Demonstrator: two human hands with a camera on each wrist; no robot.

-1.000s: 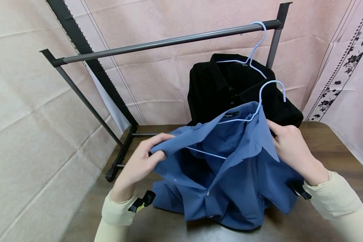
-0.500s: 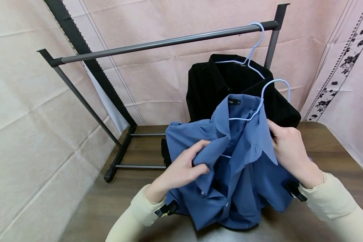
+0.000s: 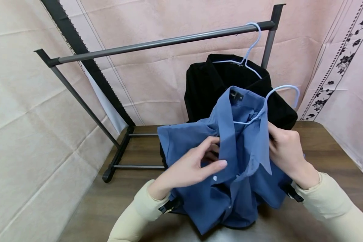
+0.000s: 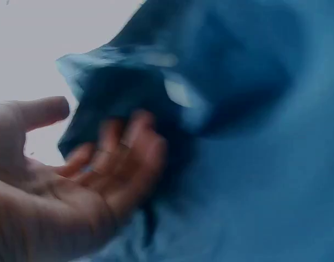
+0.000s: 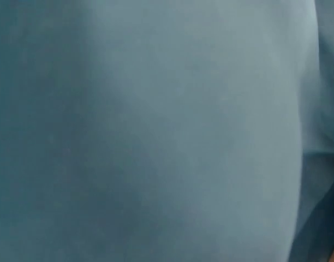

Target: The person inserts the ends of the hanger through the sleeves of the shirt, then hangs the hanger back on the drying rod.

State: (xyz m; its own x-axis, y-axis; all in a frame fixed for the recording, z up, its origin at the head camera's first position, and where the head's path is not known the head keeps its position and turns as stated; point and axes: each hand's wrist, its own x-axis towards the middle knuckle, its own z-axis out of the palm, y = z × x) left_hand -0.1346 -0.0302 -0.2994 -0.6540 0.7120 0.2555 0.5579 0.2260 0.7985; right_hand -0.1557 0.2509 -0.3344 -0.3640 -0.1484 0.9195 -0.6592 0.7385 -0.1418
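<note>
A blue button-up shirt is on a light-blue hanger, whose hook sticks out above the collar to the right. My right hand grips the shirt at its right shoulder, just outside the collar; its fingertips are hidden by cloth. At the left front edge, beside the collar, is my left hand, thumb apart from the loosely bent fingers. In the left wrist view the left hand touches or nearly touches the blurred cloth, with nothing pinched. Blue cloth fills most of the right wrist view.
Behind the shirt a black shirt hangs on another light-blue hanger from the rack's grey bar. The rack's base stands on a wooden table. Pale pink cloth covers the wall.
My left hand has moved right, first holding the collar's front edge, then letting it go. The shirt's left front has folded inward and its collar now stands up. My right hand keeps its grip.
</note>
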